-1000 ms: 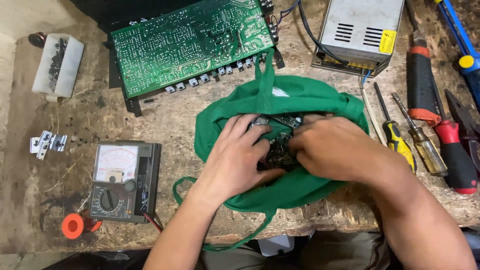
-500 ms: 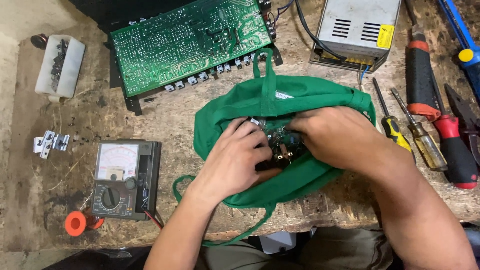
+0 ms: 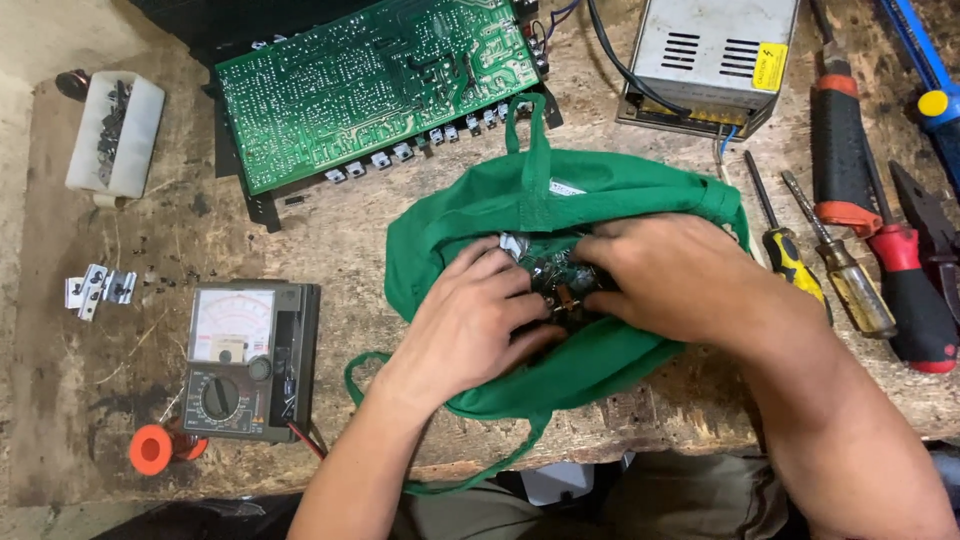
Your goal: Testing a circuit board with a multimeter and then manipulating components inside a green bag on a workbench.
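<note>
A green cloth bag (image 3: 560, 200) lies open on the worn wooden bench (image 3: 340, 240) in front of me. Both hands are inside its mouth. My left hand (image 3: 470, 320) rests with curled fingers on a heap of small electronic parts (image 3: 550, 280) in the bag. My right hand (image 3: 670, 275) comes in from the right and covers the same heap, fingertips pinching among the parts. What exactly each finger grips is hidden.
A large green circuit board (image 3: 370, 90) lies behind the bag, a metal power supply box (image 3: 710, 55) at back right. Screwdrivers (image 3: 790, 250) and pliers (image 3: 930, 230) lie at right. An analog multimeter (image 3: 245, 360), an orange roll (image 3: 150, 448), metal brackets (image 3: 98, 288) and a white tray (image 3: 115, 135) sit at left.
Both hands have shifted slightly inside the bag, fingers working through the parts; the right hand moved a little left and the bag's cloth shifted with them.
</note>
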